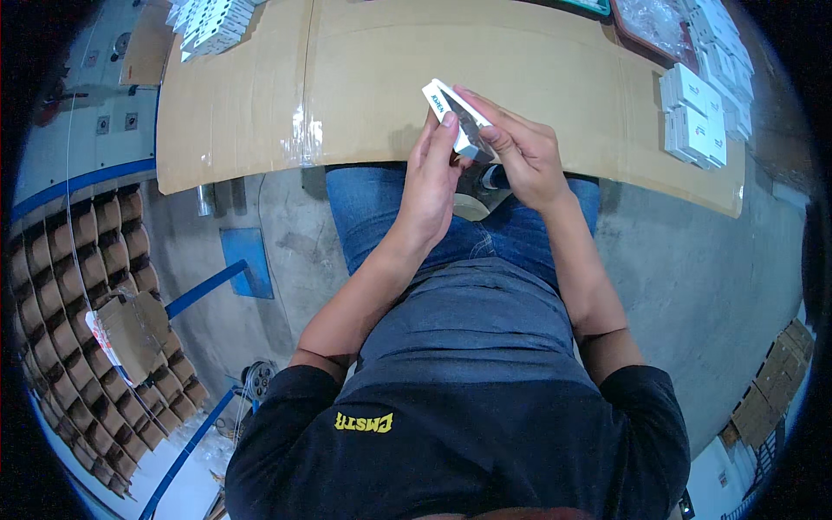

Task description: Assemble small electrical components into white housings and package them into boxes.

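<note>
- Left hand [426, 184] is curled around one side of a small white box [466, 126], its thumb laid on the white printed face and its other fingers mostly hidden behind.
- Right hand [530, 163] grips the opposite side, fingers bent along the far edge and thumb against the lower end; both hands are partly closed, pinching the box between them.
- The box is tilted, its white face toward the left and a dark, glossy-looking side toward the right; whether it is sealed cannot be told.
- It is held up over the middle of the near edge of the worktop [381, 95], which is covered in brown cardboard.
- Clear tape [305, 130] runs along a seam in that cardboard, left of the hands, down to the near edge.
- Toward the far left corner of the worktop stands a stack of white pieces [217, 26].
- By the right edge are piled white cartons [696, 121]; beyond them is a red tray [640, 50] with clear plastic [654, 22] in it, and next to that part of a green tray [589, 6].
- Below the near edge show the person's jeans [373, 208] and the concrete floor [676, 269].
- Left on the floor stand cardboard dividers [65, 282].
</note>
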`<action>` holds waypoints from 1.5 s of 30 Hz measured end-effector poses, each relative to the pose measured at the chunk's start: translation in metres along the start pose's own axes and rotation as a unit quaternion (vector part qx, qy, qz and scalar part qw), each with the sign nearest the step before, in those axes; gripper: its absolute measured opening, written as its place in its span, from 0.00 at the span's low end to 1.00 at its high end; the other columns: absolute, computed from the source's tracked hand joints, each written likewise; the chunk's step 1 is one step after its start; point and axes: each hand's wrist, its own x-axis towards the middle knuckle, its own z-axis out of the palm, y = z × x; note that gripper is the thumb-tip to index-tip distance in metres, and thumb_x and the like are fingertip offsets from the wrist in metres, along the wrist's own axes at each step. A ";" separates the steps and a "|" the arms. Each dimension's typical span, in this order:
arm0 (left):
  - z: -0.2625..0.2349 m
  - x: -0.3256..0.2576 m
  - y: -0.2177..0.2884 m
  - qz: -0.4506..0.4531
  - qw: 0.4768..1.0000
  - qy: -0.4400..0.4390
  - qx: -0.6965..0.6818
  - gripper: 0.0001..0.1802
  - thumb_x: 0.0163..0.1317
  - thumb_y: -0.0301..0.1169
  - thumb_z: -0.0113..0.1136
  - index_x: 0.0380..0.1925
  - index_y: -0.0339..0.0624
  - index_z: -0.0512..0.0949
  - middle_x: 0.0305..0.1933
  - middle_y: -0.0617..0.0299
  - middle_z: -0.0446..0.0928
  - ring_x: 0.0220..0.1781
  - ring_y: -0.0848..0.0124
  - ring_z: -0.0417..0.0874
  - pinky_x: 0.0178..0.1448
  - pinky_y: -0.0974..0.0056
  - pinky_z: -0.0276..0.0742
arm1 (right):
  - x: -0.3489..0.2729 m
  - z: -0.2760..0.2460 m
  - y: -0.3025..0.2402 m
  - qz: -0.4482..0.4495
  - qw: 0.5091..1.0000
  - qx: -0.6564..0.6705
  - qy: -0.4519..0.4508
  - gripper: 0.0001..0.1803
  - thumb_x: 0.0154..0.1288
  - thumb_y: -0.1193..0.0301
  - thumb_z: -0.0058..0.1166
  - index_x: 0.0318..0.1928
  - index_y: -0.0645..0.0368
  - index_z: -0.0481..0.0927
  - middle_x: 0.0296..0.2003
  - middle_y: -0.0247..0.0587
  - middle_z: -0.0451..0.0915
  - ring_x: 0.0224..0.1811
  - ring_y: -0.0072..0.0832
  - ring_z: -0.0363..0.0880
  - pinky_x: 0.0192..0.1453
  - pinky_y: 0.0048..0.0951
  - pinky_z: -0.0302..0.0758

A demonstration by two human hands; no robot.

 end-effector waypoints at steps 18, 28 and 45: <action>-0.012 0.005 -0.001 -0.093 0.992 -0.045 -0.078 0.26 0.79 0.54 0.38 0.61 0.50 0.71 0.57 0.64 0.77 0.58 0.70 0.77 0.61 0.57 0.75 | 0.009 -0.005 0.012 0.123 0.992 0.035 -0.010 0.17 0.77 0.64 0.54 0.56 0.60 0.85 0.40 0.46 0.90 0.41 0.24 0.88 0.46 0.26 0.82; -0.043 0.048 -0.024 -0.028 0.995 0.082 0.052 0.24 0.77 0.43 0.37 0.58 0.39 0.73 0.47 0.57 0.82 0.47 0.63 0.84 0.53 0.54 0.78 | 0.004 -0.013 0.055 0.087 0.961 -0.072 0.254 0.16 0.79 0.67 0.49 0.45 0.68 0.84 0.39 0.40 0.85 0.42 0.25 0.83 0.48 0.30 0.79; -0.058 0.080 -0.044 0.267 0.655 0.121 0.696 0.67 0.44 0.56 0.80 0.76 0.32 0.53 0.68 0.44 0.64 0.69 0.47 0.65 0.73 0.43 0.58 | -0.024 -0.038 0.091 0.149 0.897 -0.364 0.202 0.28 0.67 0.66 0.64 0.64 0.62 0.75 0.66 0.58 0.69 0.70 0.50 0.68 0.70 0.46 0.70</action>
